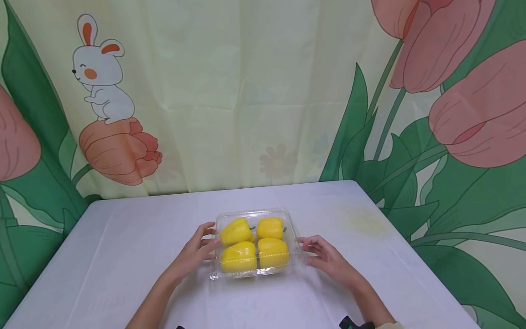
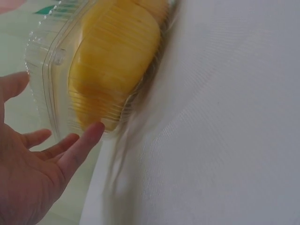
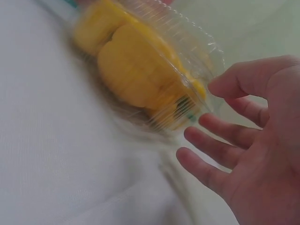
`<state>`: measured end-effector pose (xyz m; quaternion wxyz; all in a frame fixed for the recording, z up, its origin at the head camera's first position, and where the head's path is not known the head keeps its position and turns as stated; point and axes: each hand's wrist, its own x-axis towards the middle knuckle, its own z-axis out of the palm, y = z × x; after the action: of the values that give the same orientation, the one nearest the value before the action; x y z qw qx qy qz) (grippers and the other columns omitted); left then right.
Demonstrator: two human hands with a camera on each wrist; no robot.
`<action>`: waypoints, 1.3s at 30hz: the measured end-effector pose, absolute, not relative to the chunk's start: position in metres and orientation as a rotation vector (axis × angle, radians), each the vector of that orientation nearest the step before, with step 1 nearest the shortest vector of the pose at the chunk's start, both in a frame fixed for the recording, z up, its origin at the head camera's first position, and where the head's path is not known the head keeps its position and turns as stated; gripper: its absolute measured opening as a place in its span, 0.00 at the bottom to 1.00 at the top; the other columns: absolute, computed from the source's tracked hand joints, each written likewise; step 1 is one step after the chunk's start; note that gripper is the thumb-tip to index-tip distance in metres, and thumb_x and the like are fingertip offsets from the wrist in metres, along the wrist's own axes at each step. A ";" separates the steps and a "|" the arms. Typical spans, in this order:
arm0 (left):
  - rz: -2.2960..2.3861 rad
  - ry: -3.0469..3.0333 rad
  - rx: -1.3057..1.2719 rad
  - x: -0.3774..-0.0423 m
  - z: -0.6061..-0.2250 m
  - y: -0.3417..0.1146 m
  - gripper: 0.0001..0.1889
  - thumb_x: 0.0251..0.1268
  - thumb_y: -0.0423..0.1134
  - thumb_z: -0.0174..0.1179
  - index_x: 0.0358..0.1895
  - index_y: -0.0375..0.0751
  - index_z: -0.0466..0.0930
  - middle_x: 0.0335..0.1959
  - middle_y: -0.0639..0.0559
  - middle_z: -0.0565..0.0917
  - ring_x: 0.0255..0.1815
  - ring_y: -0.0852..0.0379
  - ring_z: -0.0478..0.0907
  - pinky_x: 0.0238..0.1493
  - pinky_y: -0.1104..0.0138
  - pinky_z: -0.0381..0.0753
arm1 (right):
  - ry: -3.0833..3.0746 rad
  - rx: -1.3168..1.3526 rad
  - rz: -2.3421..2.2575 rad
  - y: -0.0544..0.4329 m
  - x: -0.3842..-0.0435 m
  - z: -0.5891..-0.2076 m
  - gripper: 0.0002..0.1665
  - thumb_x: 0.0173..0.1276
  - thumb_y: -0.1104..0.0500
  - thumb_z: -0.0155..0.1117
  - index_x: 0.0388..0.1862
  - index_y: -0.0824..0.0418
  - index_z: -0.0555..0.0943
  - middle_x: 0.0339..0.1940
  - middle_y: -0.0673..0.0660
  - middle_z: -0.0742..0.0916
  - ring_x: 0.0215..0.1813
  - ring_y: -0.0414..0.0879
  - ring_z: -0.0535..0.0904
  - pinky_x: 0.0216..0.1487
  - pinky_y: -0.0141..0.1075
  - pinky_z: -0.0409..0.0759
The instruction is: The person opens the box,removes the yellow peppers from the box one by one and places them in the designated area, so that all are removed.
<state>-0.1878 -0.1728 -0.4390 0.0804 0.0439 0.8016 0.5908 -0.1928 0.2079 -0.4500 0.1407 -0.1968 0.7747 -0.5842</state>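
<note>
Left fingers [image 2: 82,149] and right fingers [image 3: 211,145] flank a clear box [image 1: 293,249] of yellow peppers [image 1: 273,253].

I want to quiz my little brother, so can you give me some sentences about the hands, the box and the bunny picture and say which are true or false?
1. Four yellow peppers are inside the clear box. True.
2. The left hand and the right hand are on opposite sides of the box. True.
3. The right hand is holding a bare pepper. False: all the peppers are in the box.
4. The box is on a white table. True.
5. The bunny is drawn inside a basket. False: the bunny is on top of a flower.
</note>
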 end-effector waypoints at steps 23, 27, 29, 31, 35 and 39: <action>1.787 2.415 0.113 -0.174 -0.439 -0.180 0.31 0.70 0.47 0.56 0.72 0.49 0.55 0.66 0.41 0.67 0.66 0.41 0.71 0.48 0.60 0.86 | 2.423 -0.627 -1.650 0.204 -0.205 -0.436 0.25 0.71 0.61 0.57 0.65 0.64 0.70 0.68 0.64 0.74 0.67 0.62 0.71 0.60 0.27 0.77; 1.784 2.412 0.127 -0.171 -0.440 -0.181 0.32 0.69 0.47 0.57 0.72 0.49 0.56 0.66 0.42 0.68 0.67 0.39 0.69 0.48 0.61 0.86 | 2.457 -0.616 -1.642 0.203 -0.206 -0.434 0.26 0.71 0.59 0.58 0.66 0.62 0.70 0.68 0.62 0.75 0.67 0.60 0.72 0.62 0.31 0.77; 1.776 2.413 0.117 -0.169 -0.441 -0.181 0.32 0.69 0.47 0.57 0.72 0.49 0.56 0.66 0.42 0.68 0.67 0.40 0.69 0.48 0.62 0.86 | 2.464 -0.616 -1.644 0.202 -0.207 -0.434 0.26 0.71 0.59 0.59 0.66 0.62 0.70 0.68 0.62 0.75 0.67 0.59 0.72 0.62 0.32 0.77; 1.774 2.409 0.101 -0.168 -0.441 -0.181 0.33 0.68 0.47 0.58 0.72 0.50 0.56 0.65 0.43 0.68 0.67 0.40 0.69 0.48 0.62 0.86 | 2.466 -0.619 -1.653 0.201 -0.208 -0.432 0.25 0.71 0.60 0.59 0.66 0.62 0.70 0.67 0.63 0.75 0.67 0.59 0.72 0.62 0.32 0.77; 1.770 2.405 0.100 -0.165 -0.441 -0.180 0.33 0.67 0.46 0.59 0.72 0.49 0.56 0.66 0.42 0.68 0.67 0.40 0.69 0.47 0.63 0.86 | 2.469 -0.626 -1.661 0.200 -0.210 -0.430 0.25 0.70 0.60 0.59 0.65 0.61 0.71 0.67 0.65 0.75 0.67 0.60 0.72 0.62 0.31 0.77; 1.756 2.404 0.092 -0.163 -0.439 -0.179 0.33 0.66 0.47 0.60 0.72 0.49 0.57 0.66 0.42 0.68 0.66 0.41 0.70 0.48 0.62 0.86 | 2.469 -0.629 -1.660 0.199 -0.211 -0.429 0.25 0.70 0.59 0.59 0.65 0.60 0.70 0.67 0.64 0.75 0.67 0.61 0.72 0.62 0.31 0.77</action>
<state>-0.1633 -0.1790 -0.4388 0.0815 0.0307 0.8043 0.5878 -0.2115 0.1990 -0.4287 0.0505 -0.2068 0.8109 -0.5451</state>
